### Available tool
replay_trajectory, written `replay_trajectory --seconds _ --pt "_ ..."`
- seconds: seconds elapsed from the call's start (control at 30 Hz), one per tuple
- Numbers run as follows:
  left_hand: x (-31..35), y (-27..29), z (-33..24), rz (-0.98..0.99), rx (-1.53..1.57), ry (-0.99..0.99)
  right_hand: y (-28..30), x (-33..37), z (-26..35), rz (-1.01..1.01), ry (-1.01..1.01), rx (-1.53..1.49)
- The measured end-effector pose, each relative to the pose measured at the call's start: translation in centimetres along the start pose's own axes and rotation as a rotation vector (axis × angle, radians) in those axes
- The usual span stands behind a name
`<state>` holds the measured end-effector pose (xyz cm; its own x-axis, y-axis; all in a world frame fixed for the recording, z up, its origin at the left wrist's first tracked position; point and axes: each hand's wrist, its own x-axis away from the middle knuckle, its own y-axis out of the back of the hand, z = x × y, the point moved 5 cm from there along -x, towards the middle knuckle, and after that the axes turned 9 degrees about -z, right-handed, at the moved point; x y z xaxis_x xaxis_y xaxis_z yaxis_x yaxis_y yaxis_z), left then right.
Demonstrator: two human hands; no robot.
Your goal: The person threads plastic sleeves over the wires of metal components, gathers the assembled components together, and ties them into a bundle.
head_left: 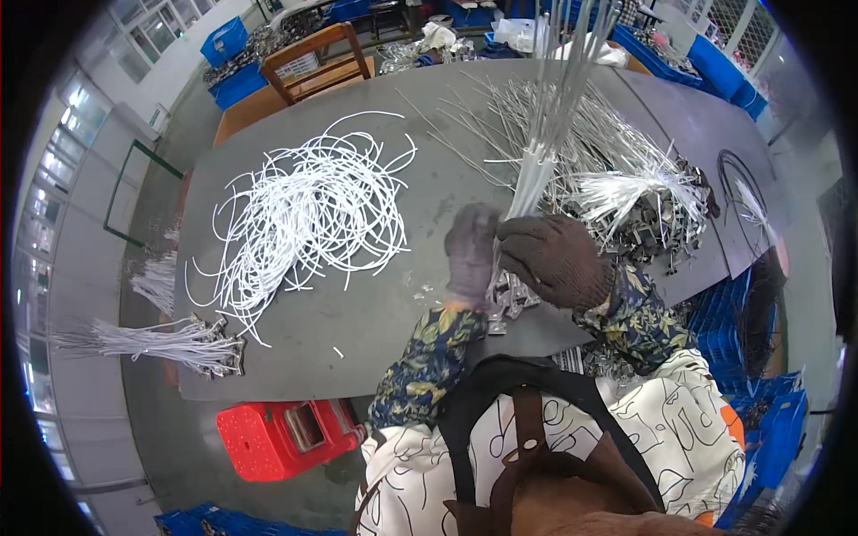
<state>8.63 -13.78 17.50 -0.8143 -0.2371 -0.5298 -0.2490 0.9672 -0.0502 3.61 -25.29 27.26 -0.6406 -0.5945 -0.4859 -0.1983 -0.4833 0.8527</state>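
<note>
A bundle of long, thin, silvery wires with white sleeves [534, 174] stands upright before me, its tops reaching past the upper edge. My right hand [556, 259], in a dark brown knitted glove, is closed around the bundle's lower part. My left hand [471, 252], in a greyish glove, is up against the left side of it, blurred by motion, so its fingers cannot be made out. Below the gloves, small metal end pieces [511, 299] show at the bottom of the bundle, close to the table's near edge.
A tangled heap of white tubing [308, 210] covers the grey table's [429, 116] left part. More wires with metal ends [657, 201] are piled at the right. A tied wire bundle [170, 344] overhangs the left edge. A red stool [268, 438] and blue crates [719, 326] stand below.
</note>
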Motion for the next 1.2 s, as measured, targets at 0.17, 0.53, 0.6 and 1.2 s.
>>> replay_trajectory --seconds 0.17,0.53,0.6,1.2 --pt "0.9 4.1 -3.0 -0.059 -0.038 0.077 0.2 -0.9 0.2 -0.075 -0.16 0.118" --pt "-0.3 2.9 -4.7 0.22 -0.189 -0.235 1.0 -0.5 -0.1 -0.053 -0.059 -0.053" --pt "0.3 2.7 -4.8 0.186 -0.138 -0.261 1.3 -0.3 -0.7 -0.081 -0.1 -0.135" --pt "-1.7 -0.5 -3.0 0.389 0.417 0.289 3.4 -1.1 -0.7 -0.378 0.166 0.27"
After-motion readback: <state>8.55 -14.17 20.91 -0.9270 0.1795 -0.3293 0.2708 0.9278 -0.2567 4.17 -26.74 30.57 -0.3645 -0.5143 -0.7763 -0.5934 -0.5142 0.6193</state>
